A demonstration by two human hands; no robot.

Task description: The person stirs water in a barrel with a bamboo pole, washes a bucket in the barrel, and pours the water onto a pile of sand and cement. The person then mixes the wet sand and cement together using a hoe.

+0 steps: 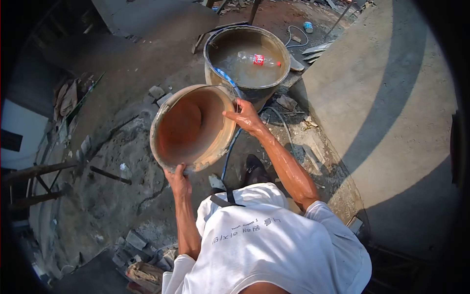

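Orange-brown plastic bucket (pixel 193 128), stained with cement, is held in the air over the dusty ground, tilted so that its open mouth faces the camera. The left hand (pixel 178 182) is closed on its lower rim, and the right hand (pixel 247 117) grips the rim on the right side. Just behind stands a big tub (pixel 267 93) of grey water where a plastic bottle (pixel 257 59) floats, and a blue hose (pixel 229 149) hangs from it
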